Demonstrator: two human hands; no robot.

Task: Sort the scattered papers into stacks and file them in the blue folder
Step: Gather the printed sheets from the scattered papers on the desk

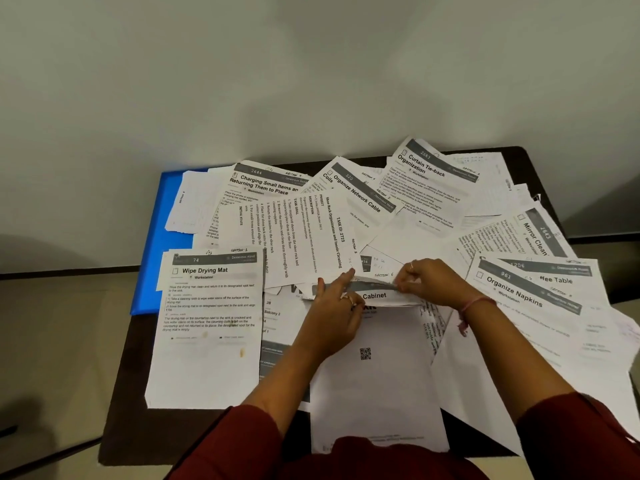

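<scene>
both hands [429,282] pinch the cabinet sheet's [377,375] top edge (curled over).

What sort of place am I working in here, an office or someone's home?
Hard to say; probably a plain workroom or office corner. A small dark table stands against a bare wall, covered in printed task sheets lying over a blue folder.
</scene>
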